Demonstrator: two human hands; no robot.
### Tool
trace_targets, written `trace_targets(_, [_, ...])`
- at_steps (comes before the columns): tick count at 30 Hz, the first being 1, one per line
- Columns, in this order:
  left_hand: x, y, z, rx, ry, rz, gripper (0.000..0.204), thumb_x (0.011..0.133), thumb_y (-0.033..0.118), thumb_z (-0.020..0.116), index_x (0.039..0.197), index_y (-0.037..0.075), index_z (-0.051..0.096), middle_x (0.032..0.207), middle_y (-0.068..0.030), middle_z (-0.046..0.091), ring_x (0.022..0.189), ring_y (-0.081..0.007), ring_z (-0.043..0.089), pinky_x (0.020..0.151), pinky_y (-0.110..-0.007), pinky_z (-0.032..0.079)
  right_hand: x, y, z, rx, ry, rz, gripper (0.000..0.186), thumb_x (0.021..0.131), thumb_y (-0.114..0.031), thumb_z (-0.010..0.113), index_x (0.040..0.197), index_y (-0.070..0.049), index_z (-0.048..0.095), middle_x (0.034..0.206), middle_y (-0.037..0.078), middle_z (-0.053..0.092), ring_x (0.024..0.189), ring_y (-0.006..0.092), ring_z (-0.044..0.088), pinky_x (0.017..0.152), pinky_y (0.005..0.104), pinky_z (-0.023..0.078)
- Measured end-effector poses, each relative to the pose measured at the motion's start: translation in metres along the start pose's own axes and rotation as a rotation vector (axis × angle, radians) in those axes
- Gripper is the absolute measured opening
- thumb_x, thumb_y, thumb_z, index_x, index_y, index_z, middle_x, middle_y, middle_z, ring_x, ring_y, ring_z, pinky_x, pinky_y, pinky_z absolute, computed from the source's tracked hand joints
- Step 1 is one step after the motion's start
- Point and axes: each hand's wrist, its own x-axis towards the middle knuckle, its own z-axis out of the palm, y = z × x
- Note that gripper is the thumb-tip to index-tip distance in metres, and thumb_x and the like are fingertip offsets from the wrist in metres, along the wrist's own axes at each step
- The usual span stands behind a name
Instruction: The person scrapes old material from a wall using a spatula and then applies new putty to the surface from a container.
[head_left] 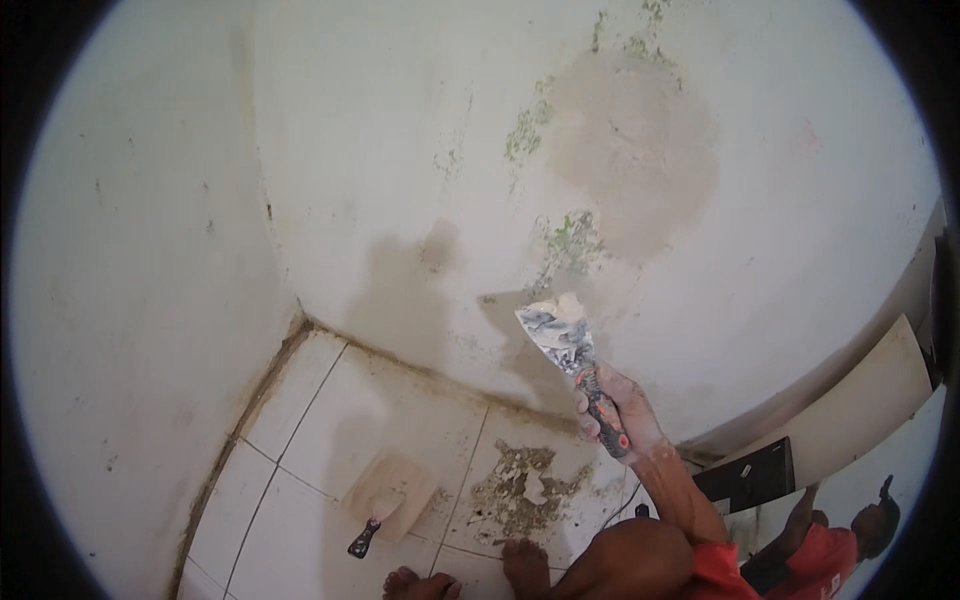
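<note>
My right hand (632, 412) is closed around the black and orange handle of a putty knife (560, 338), raised close to the wall. Whitish paste is smeared over its metal blade, with a thicker lump near the tip. Just beyond the blade, the white wall (400, 120) has a patch of flaking, greenish paint (575, 238). Above it spreads a large beige-grey patch (635, 150). Pale dust coats my fingers. My left hand does not show.
On the tiled floor (300, 460) lies a square beige board (415, 482) with a second, black-handled scraper (365, 538) across it. Crumbled debris (525, 485) is heaped beside my bare feet (525, 568). At right stand a black flat box (755, 475) and a mirror (915, 440) reflecting a red-shirted person.
</note>
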Motion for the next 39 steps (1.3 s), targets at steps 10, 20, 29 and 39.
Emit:
trace_targets(10, [-0.016, -0.007, -0.004, 0.493, 0.037, 0.067, 0.029, 0.090, 0.036, 0.065, 0.099, 0.008, 0.068, 0.089, -0.0150, 0.068, 0.082, -0.0341, 0.064, 0.079, -0.043, 0.049, 0.028, 0.017, 0.010, -0.111, 0.084, 0.088, 0.023, 0.101, -0.026, 0.055, 0.114, -0.006, 0.053, 0.086, 0.007, 0.065, 0.061, 0.0131, 0.061, 0.050, 0.0289, 0.051])
trace_targets(20, [-0.011, -0.019, 0.001, 0.449, 0.033, 0.107, 0.033, 0.092, 0.037, 0.065, 0.100, 0.005, 0.069, 0.083, -0.0161, 0.071, 0.079, -0.0350, 0.069, 0.076, -0.042, 0.053, 0.028, 0.005, 0.002, 0.077, -0.004, 0.015, 0.031, 0.101, -0.026, 0.050, 0.125, -0.007, 0.052, 0.090, 0.007, 0.065, 0.062, 0.0124, 0.061, 0.044, 0.0268, 0.050])
trace_targets(29, [-0.016, -0.016, -0.001, 0.483, 0.066, 0.102, 0.029, 0.092, 0.032, 0.066, 0.099, 0.004, 0.068, 0.081, -0.0163, 0.070, 0.075, -0.0335, 0.069, 0.073, -0.042, 0.053, 0.058, -0.018, 0.004, -1.261, 0.271, -0.915, 0.056, 0.094, -0.010, 0.057, 0.148, -0.012, 0.046, 0.099, 0.006, 0.057, 0.073, 0.0147, 0.056, 0.058, 0.0277, 0.048])
trace_targets(39, [-0.011, -0.005, -0.002, 0.448, 0.043, 0.088, 0.023, 0.091, 0.026, 0.067, 0.098, 0.004, 0.067, 0.086, -0.0152, 0.070, 0.080, -0.0357, 0.068, 0.073, -0.041, 0.053, 0.091, -0.049, -0.025, -2.255, 0.430, -0.881, 0.077, 0.077, -0.003, 0.066, 0.147, -0.027, 0.045, 0.104, 0.009, 0.050, 0.093, 0.0262, 0.055, 0.065, 0.0397, 0.048])
